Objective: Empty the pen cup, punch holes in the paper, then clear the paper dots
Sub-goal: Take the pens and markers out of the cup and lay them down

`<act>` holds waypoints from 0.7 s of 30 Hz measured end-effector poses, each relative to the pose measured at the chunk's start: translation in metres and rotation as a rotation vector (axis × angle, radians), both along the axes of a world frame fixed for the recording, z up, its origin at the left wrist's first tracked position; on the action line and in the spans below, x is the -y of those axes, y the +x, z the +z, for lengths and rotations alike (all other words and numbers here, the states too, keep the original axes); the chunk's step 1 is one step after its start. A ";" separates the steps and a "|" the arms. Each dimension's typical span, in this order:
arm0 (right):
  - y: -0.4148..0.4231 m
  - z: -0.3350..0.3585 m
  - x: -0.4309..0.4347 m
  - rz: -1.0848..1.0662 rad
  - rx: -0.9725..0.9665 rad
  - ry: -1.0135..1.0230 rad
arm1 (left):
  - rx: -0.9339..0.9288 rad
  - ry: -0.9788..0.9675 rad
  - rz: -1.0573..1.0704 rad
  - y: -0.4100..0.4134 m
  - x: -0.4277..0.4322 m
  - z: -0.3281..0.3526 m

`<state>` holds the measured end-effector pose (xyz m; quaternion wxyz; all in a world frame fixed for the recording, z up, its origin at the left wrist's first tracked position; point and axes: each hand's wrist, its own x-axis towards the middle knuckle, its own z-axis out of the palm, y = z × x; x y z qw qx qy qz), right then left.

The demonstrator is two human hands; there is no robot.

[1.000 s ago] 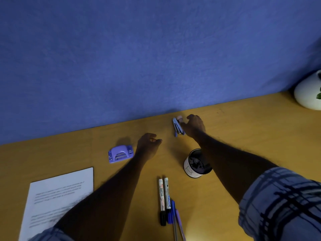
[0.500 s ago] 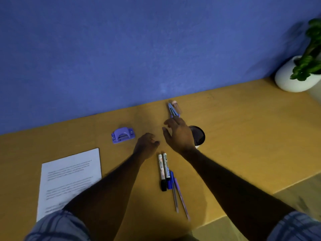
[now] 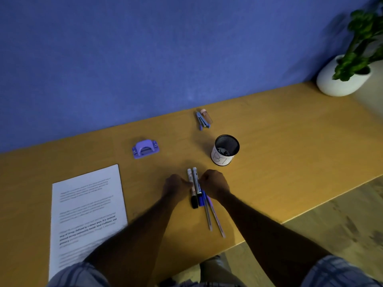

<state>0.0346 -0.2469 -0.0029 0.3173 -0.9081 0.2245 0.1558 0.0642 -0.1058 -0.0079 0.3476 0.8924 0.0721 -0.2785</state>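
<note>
1. The right hand (image 3: 214, 186) is drawn back from the far stapler (image 3: 202, 120) to the markers (image 3: 194, 177), and the left hand (image 3: 176, 186) is brought alongside them.
2. Fingers are curled on both; whether they pinch the markers cannot be told.
3. The pen cup (image 3: 226, 151) is stood just beyond, to the right. Punching the paper (image 3: 87, 204), near left, is judged next.

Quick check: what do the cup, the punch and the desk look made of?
Cup: black mesh, likely metal, by the fine weave at its rim; a white label, seemingly paper, wraps the lower part. Punch: lilac, smooth moulded shell, probably plastic. Desk: matt yellow-brown wood or laminate; no grain shows clearly.
</note>
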 end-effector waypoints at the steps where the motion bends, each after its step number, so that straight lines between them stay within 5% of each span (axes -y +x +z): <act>1: -0.001 0.000 -0.001 -0.018 -0.020 0.026 | 0.001 -0.001 0.003 -0.002 0.002 0.000; 14: 0.007 -0.016 -0.005 -0.139 -0.094 0.223 | -0.107 -0.175 0.064 0.005 0.003 -0.014; 21: 0.010 -0.012 -0.001 -0.125 -0.035 0.329 | -0.155 -0.476 0.200 0.004 0.003 -0.011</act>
